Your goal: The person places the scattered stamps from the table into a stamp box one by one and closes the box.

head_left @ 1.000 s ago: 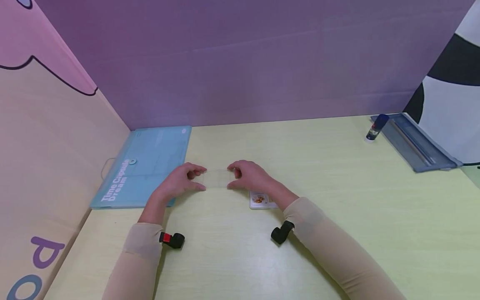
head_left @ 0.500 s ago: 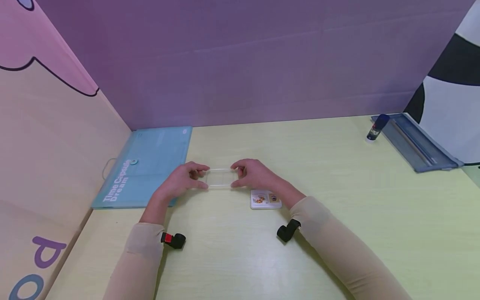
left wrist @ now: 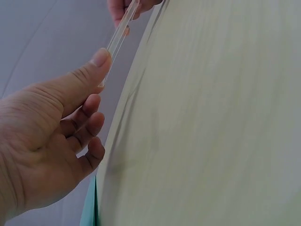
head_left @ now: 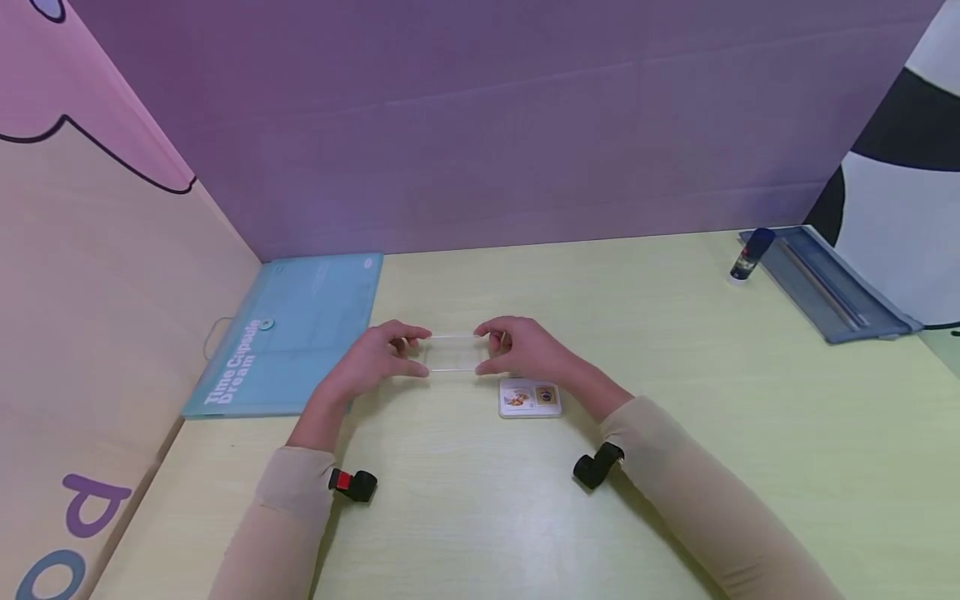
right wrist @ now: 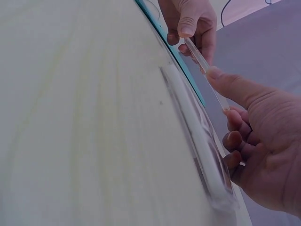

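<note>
Both hands hold a clear, flat rectangular plastic piece like a small box lid (head_left: 453, 354) level above the table, one at each short end. My left hand (head_left: 382, 357) pinches its left end between thumb and fingers. The right hand (head_left: 521, 348) pinches the opposite end the same way. From the left wrist view the clear piece (left wrist: 120, 40) shows edge-on, with thumb on the near edge. Just below the right hand, a small flat case with printed picture cards (head_left: 530, 398) lies on the table; in the right wrist view this case (right wrist: 193, 127) is blurred.
A light blue document folder (head_left: 300, 292) lies at the left beside the side panel. At the far right, a dark-capped glue stick (head_left: 752, 254) stands by a blue-grey zip pouch (head_left: 825, 287). A purple panel (head_left: 510, 125) closes off the table's back.
Both hands have shifted slightly to the right together with the clear piece, whose outline shows more plainly. The printed card case, partly covered by the right arm before, is now fully visible.
</note>
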`<action>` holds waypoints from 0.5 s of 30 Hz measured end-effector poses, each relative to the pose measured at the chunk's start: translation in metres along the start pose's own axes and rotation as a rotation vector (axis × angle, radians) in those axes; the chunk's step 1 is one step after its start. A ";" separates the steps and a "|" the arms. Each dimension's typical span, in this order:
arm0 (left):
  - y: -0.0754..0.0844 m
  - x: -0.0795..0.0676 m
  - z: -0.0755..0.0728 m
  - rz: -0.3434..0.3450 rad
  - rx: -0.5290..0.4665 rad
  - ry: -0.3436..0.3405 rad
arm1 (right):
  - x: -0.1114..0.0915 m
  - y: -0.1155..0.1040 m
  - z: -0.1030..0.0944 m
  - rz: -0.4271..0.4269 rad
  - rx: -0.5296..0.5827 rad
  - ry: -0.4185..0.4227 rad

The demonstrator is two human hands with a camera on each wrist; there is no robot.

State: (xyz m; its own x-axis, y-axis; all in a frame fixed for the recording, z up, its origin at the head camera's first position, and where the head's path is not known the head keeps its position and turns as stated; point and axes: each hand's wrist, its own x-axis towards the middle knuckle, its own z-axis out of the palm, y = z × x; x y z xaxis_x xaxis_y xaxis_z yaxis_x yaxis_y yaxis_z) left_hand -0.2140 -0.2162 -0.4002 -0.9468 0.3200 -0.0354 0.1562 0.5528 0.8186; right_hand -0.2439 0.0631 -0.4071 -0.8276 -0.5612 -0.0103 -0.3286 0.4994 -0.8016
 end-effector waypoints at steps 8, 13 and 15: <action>0.011 0.002 0.010 0.012 0.011 -0.025 | -0.014 0.004 -0.010 0.012 -0.018 0.005; 0.017 0.004 0.017 0.033 0.025 -0.037 | -0.024 0.006 -0.014 0.021 -0.035 0.001; 0.019 0.004 0.019 0.036 0.035 -0.040 | -0.027 0.008 -0.015 0.018 -0.045 0.001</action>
State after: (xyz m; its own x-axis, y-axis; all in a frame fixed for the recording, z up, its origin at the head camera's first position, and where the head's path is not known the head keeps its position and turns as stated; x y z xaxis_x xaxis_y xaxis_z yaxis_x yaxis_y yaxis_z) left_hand -0.2097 -0.1897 -0.3961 -0.9285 0.3702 -0.0291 0.2009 0.5668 0.7990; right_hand -0.2310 0.0924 -0.4040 -0.8340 -0.5512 -0.0237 -0.3338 0.5382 -0.7739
